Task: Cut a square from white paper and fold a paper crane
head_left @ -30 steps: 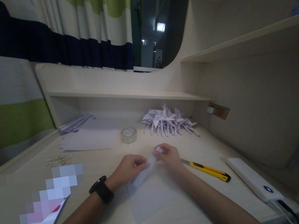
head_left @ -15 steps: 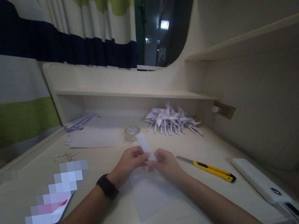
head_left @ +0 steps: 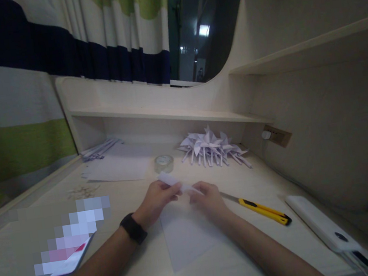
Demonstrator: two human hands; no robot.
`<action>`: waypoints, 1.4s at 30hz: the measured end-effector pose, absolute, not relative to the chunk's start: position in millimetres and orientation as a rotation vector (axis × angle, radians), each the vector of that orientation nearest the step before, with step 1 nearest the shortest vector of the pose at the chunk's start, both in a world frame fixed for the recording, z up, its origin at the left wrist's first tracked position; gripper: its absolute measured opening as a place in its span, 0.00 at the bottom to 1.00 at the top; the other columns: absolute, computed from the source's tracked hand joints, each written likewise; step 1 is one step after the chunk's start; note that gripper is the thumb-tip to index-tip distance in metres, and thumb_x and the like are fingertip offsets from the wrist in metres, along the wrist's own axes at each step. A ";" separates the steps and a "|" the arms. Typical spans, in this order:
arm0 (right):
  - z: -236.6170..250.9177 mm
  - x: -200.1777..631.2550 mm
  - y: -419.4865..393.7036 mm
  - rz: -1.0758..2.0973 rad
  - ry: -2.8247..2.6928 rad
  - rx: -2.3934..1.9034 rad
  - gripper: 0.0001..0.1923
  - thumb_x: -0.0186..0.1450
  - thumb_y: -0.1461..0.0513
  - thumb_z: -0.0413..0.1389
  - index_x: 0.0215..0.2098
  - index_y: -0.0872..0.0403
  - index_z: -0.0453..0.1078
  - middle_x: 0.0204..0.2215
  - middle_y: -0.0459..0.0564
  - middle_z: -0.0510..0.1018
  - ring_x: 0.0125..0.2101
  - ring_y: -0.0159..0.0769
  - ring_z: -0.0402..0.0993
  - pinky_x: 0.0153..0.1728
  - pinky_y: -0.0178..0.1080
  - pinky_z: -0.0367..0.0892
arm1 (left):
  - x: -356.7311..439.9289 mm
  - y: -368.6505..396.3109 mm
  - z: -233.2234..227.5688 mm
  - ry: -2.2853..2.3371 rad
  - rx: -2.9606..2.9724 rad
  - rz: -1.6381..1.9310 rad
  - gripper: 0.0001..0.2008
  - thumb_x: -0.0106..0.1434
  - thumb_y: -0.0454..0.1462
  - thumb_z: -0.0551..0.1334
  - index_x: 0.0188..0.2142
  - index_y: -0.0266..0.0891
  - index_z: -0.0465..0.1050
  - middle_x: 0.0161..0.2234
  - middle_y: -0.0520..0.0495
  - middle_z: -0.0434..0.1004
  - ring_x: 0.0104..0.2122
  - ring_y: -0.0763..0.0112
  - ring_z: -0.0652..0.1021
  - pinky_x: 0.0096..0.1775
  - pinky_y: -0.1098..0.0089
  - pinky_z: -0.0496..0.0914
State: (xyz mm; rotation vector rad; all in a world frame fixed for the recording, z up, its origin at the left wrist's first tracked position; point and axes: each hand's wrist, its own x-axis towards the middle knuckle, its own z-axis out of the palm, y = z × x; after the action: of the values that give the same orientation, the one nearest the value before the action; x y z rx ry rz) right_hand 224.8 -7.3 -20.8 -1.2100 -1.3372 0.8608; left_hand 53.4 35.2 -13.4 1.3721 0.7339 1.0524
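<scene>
- At the far left of the frame a striped curtain (head_left: 7,90) hangs beside the desk (head_left: 128,275); in the lower left lies a flat item whose surface is blurred out.
- Left of centre, toward the back, a stack of white sheets (head_left: 115,166) lies flat, with a bundle of paper strips (head_left: 99,149) behind it and small scraps (head_left: 81,191) just in front.
- A roll of clear tape (head_left: 164,163) stands near the middle, just beyond the hands.
- The left hand (head_left: 155,200), a black watch (head_left: 133,228) on its wrist, is closed, pinching the left end of a narrow paper strip (head_left: 173,182).
- The strip sits at the centre of the frame, lifted just above a loose white sheet (head_left: 185,239) that lies flat under both hands.
- The right hand (head_left: 209,199) pinches the strip's right end, fingers curled.
- The strip looks thin and is held at its ends only; in my judgement an uneven pull could tear or crease it askew.
- Behind, right of centre, a pile of folded paper shapes (head_left: 211,150) rests against the shelf.
- A yellow utility knife (head_left: 259,206) lies just right of the right hand, its blade appearing extended toward that hand; a careless sweep of the wrist could meet the edge or knock it away.
- At the lower right a white power bank (head_left: 321,223) lies with its cable at the desk's edge.
</scene>
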 end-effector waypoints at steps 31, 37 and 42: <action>-20.5 251.0 8.2 1.003 -1.272 -1.117 0.17 0.46 0.53 0.67 0.26 0.58 0.77 0.20 0.51 0.79 0.19 0.34 0.75 0.22 0.35 0.72 | 42.0 36.1 2.9 0.874 1.779 0.984 0.11 0.52 0.42 0.67 0.28 0.35 0.79 0.25 0.46 0.79 0.27 0.65 0.76 0.31 0.69 0.67; -21.7 249.1 9.0 0.970 -1.229 -1.166 0.17 0.44 0.53 0.69 0.26 0.58 0.77 0.17 0.51 0.78 0.19 0.36 0.76 0.24 0.35 0.71 | 43.3 37.0 1.3 0.880 1.745 0.999 0.11 0.51 0.41 0.68 0.29 0.35 0.80 0.28 0.44 0.81 0.30 0.63 0.77 0.33 0.68 0.67; -27.3 247.6 10.8 0.950 -1.218 -1.163 0.18 0.44 0.52 0.68 0.26 0.58 0.77 0.18 0.51 0.79 0.20 0.37 0.76 0.24 0.36 0.71 | 43.3 37.4 -0.3 0.888 1.745 0.994 0.11 0.51 0.41 0.68 0.30 0.36 0.80 0.29 0.44 0.81 0.30 0.62 0.77 0.33 0.68 0.67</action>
State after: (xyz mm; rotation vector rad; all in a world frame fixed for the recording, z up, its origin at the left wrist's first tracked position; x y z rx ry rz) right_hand 247.6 10.8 -27.3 -1.1634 -1.2179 0.9495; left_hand 43.3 37.4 -0.3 1.7448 0.8883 0.9936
